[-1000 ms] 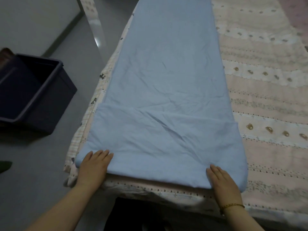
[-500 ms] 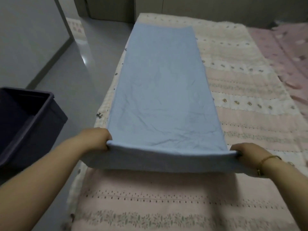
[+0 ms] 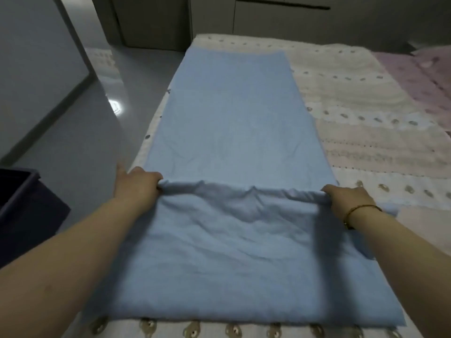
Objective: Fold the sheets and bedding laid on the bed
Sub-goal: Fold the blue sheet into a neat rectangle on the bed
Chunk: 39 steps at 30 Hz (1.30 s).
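Room: grey glossy floor (image 3: 97, 113) on the left, dark cabinet fronts (image 3: 268, 18) along the back wall, a dark storage bin (image 3: 22, 206) on the floor beside the bed.
Bed: covered by a pale patterned quilt (image 3: 366, 132); pink bedding (image 3: 419, 76) lies on its far right side.
Blue sheet (image 3: 234, 113): a long narrow strip lying lengthwise down the bed's left side, on top of the quilt.
Near part: doubled back over itself. The upper layer is rumpled, and its free edge stands up in a soft ridge across the strip's width.
Left hand (image 3: 139, 186): fingers curled over the left corner of that ridge, pinching the cloth.
Right hand (image 3: 346, 198): fingers curled over the right corner in the same way, with a thin bracelet (image 3: 361, 209) on the wrist.
Step in hand: probably carrying the near end toward the far end to halve the strip.
Handling: it looks light, thin and limp. With no stiffness of its own it sags wherever it is unsupported and creases readily. It is not fragile.
Where to hold: at the two outer corners of the free edge, pinching every layer together and pulling the hands apart so the edge stays taut and straight.
Risk: stacked layers may slide out of line, the lower layer may drag along, and wrinkles may get trapped under the fold.
Left to do: the quilt and the pink bedding appear unfolded.
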Tool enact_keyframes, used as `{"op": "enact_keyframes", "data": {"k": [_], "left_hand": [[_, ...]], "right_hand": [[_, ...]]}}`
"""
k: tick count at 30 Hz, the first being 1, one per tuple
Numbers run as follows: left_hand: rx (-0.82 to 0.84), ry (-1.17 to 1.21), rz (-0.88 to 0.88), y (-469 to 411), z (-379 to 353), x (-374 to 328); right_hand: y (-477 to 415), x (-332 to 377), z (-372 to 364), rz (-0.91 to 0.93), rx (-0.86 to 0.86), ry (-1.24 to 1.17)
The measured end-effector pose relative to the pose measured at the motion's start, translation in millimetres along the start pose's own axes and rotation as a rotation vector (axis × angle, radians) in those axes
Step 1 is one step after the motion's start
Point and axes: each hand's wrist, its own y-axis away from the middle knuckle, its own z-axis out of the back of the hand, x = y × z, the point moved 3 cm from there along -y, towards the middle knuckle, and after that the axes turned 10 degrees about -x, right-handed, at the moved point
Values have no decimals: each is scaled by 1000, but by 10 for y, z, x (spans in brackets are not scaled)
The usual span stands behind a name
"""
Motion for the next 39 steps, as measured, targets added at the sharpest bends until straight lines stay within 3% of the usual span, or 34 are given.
{"op": "enact_keyframes", "data": {"k": [4,7,9,11,13,15,18,23,27,31,33,34,37,39], "left_hand": [[-298,119,113,121,-349,-275],[-434,288,20,434,-546,-645],[-376,327,-162,669,-695,-959],[-257,313,-224,807,-891,-1124],[-219,305,-227,787,-1035,-1124],[-173,246,-218,698,-1090,-985],[-94,171,-153,600,-1101,-654],[13,89,138,612,-1012,-112],[6,238,310,869,-832,-118],[-124,755,480,1618,-602,-321],[-107,1046,706,2055,-514,-485],[-53,1182,881,2244,-481,-534],[180,1644,1408,2542,-556,-648],[319,1806,1484,2539,-569,-669]], "right_hand": [[-133,172,-455,-149,-164,-82],[62,549,-611,-341,-288,-464],[269,1029,-659,-183,-474,-606],[415,1549,-779,120,-477,-501],[403,1782,-920,311,-390,-425],[247,1670,-978,362,-331,-377],[64,1081,-1121,246,-322,-238],[229,-197,-1398,-154,17,-173],[648,-261,-1493,-396,-91,-447],[1328,184,-1510,-389,-301,-845],[1710,458,-1483,-414,-400,-974],[1910,527,-1411,-511,-420,-1084],[2127,678,-1364,-1050,-185,-1668],[2080,784,-1338,-1285,152,-2152]]}}
